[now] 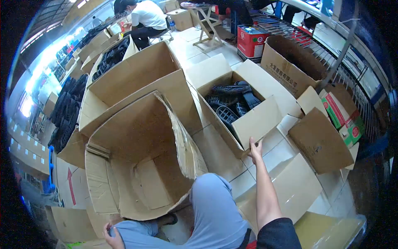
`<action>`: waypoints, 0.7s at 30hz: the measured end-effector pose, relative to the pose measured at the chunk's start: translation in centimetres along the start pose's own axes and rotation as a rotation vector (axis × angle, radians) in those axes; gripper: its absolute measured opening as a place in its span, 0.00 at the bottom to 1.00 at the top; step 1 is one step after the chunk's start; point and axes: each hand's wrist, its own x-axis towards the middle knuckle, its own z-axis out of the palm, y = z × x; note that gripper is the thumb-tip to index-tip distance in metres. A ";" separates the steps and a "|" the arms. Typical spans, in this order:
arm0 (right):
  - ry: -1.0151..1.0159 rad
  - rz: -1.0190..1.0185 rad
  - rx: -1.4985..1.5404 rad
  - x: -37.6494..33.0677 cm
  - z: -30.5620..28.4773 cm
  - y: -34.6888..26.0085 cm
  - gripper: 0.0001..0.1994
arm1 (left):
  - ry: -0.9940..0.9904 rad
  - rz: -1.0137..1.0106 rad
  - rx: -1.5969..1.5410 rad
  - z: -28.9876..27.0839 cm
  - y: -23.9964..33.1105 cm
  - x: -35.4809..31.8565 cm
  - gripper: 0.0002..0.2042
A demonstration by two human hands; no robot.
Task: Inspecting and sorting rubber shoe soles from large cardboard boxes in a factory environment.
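Observation:
My right hand (255, 148) reaches forward and grips the near bottom corner of an open cardboard box (259, 118) that holds several black shoe soles (232, 101). My left hand (112, 237) rests low at the bottom edge, on my grey trouser leg (215, 211), with its fingers curled and nothing visible in it. A large empty cardboard box (137, 166) with a torn, bent wall lies open right in front of my knees.
More open cartons (137, 70) stand behind the empty one, some filled with black soles (66, 112). Flattened cardboard (321, 143) and a red-green carton (344, 112) lie at right by a metal rack. A person in a white shirt (145, 18) sits far back. Tiled floor (215, 149) shows between boxes.

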 end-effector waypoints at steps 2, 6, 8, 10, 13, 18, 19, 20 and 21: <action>0.138 -0.132 -0.021 3.8 -2.1 4.5 0.40 | -0.062 0.035 0.000 2.3 1.3 1.1 0.11; 0.152 -0.062 0.072 0.9 2.0 0.7 0.38 | -0.070 0.079 0.106 1.5 2.8 1.9 0.10; 0.154 -0.069 0.088 0.5 2.3 -1.4 0.38 | -0.097 0.106 0.161 2.4 2.9 2.7 0.09; 0.110 -0.127 0.057 0.5 3.2 -2.9 0.40 | -0.128 0.086 0.183 2.5 2.4 3.5 0.08; 0.082 -0.210 0.009 2.6 5.7 -6.0 0.40 | -0.137 0.057 0.260 2.8 2.6 3.6 0.08; 0.037 0.027 -0.195 17.4 14.4 -9.6 0.40 | -0.171 0.207 0.383 5.1 -0.2 3.7 0.08; -0.364 0.127 0.163 14.1 19.8 -13.7 0.44 | -0.144 0.177 0.473 3.6 -0.8 3.5 0.08; -0.395 0.084 0.025 12.7 23.0 -17.0 0.43 | -0.117 0.179 0.502 3.3 0.0 3.9 0.08; -0.407 0.031 -0.130 12.6 24.4 -19.5 0.43 | -0.169 0.127 0.475 4.0 1.8 3.8 0.08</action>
